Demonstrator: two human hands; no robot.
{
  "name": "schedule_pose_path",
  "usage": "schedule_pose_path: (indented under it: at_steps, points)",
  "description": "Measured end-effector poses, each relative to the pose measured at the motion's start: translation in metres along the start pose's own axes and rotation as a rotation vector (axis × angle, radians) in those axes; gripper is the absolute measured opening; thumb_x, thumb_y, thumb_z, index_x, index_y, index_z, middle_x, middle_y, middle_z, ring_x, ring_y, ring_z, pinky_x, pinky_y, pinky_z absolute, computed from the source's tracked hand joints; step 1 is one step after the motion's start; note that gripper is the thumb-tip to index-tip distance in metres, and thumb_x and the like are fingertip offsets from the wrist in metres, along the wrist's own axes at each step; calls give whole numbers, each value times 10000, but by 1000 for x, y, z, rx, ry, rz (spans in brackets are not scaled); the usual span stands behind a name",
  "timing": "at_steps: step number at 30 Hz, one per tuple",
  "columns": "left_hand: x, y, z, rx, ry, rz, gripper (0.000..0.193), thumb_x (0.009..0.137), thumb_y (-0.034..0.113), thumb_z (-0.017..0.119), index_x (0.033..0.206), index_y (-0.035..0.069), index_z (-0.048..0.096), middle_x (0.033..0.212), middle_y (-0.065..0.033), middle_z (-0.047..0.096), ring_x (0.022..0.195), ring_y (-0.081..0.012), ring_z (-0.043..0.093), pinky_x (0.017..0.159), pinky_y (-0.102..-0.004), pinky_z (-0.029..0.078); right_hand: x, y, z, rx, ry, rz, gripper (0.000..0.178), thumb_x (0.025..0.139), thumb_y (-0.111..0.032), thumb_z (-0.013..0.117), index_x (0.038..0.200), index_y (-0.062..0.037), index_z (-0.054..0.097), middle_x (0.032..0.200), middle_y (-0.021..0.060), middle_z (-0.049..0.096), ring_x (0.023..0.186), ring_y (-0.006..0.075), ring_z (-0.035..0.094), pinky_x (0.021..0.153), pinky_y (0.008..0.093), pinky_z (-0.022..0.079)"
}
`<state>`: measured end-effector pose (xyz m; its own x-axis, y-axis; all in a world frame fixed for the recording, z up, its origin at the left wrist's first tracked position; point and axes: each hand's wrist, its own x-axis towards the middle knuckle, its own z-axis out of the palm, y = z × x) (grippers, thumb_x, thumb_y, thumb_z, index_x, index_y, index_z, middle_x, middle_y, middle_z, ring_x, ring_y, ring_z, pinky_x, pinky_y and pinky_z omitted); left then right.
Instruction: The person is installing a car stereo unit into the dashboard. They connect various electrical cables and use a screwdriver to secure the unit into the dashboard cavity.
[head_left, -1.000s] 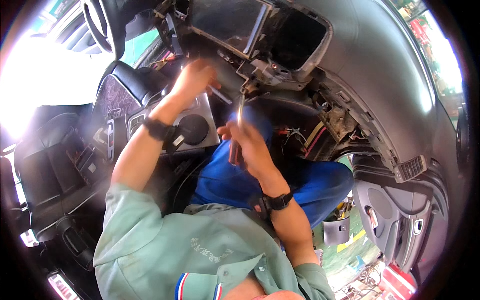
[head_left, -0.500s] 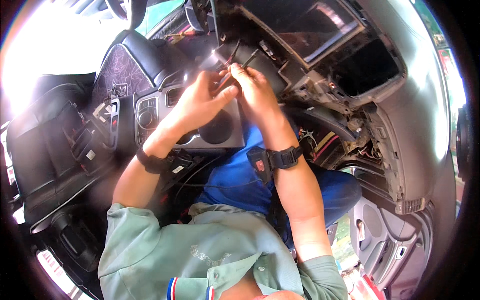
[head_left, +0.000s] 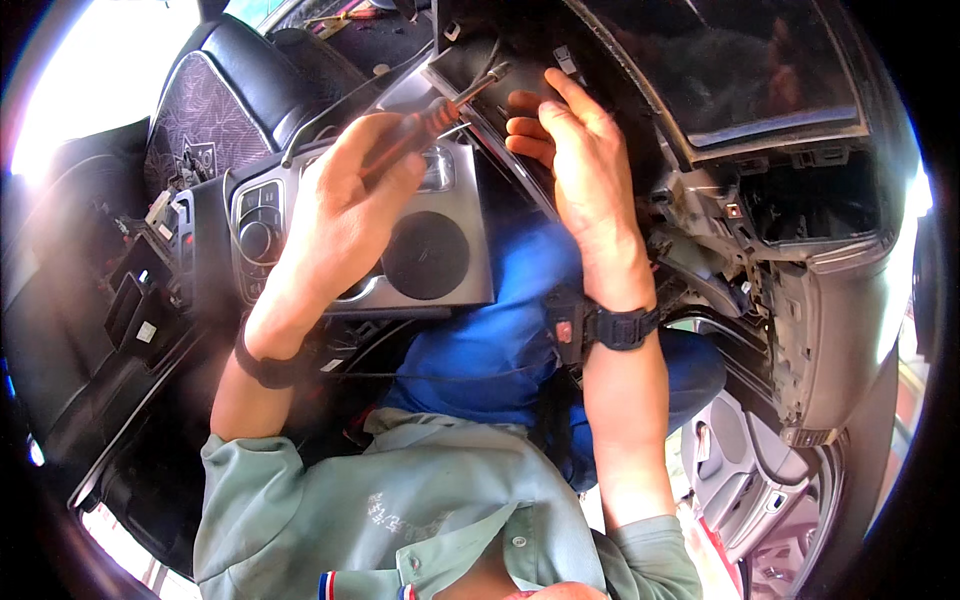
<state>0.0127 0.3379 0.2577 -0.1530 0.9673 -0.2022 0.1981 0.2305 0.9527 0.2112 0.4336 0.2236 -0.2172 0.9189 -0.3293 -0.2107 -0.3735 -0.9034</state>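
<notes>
A screwdriver (head_left: 437, 115) with a reddish, see-through handle and a metal shaft is wrapped in my left hand (head_left: 350, 200). Its shaft points up and to the right, and the thick metal tip is in the air. My right hand (head_left: 590, 165) is apart from the tool, its index finger stretched out and the other fingers loosely bent, with nothing visible in it. Below my left hand lies the silver centre console panel (head_left: 468, 215) with a round black cup holder (head_left: 427, 255) and a control knob (head_left: 258, 240).
At the upper right is the stripped dashboard with a dark screen (head_left: 740, 70) and an open cavity (head_left: 810, 200). Black seats (head_left: 60, 250) stand on the left, with loose trim pieces on one. The open car door (head_left: 740, 450) is at the lower right.
My hands were together around the screwdriver; now they are apart. My right hand has let go and moved right, while the left keeps the tool. The view has shifted too.
</notes>
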Motion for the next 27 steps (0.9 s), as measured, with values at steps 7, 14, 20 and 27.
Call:
schedule_pose_path:
  at_steps: [7,14,20,27]
  points:
    - [21,9,9,238,-3,88,350,971,206,681,1235,-14,617,936,-54,655,839,-83,558,741,-247,472,-6,10,13,90,174,-113,423,1028,-132,552,1415,33,507,1233,131,675,919,184,702,737,263,568]
    - [48,6,18,322,68,277,328,884,182,678,1130,-34,659,898,-265,698,847,-413,699,745,-412,551,-5,15,16,15,253,-159,368,1017,-92,528,1361,39,538,1212,128,676,872,204,722,646,247,564]
    - [58,8,23,341,26,252,332,879,189,678,1123,-35,658,896,-270,692,830,-429,690,730,-426,548,-4,17,14,19,209,-151,332,999,-49,509,1318,45,521,1162,143,670,842,205,719,649,262,570]
    - [61,6,26,362,35,285,314,866,150,686,1122,-24,637,902,-244,689,819,-426,678,719,-427,542,-2,19,18,-87,275,-287,461,985,-42,495,1442,-28,431,1062,135,689,751,183,717,548,288,569]
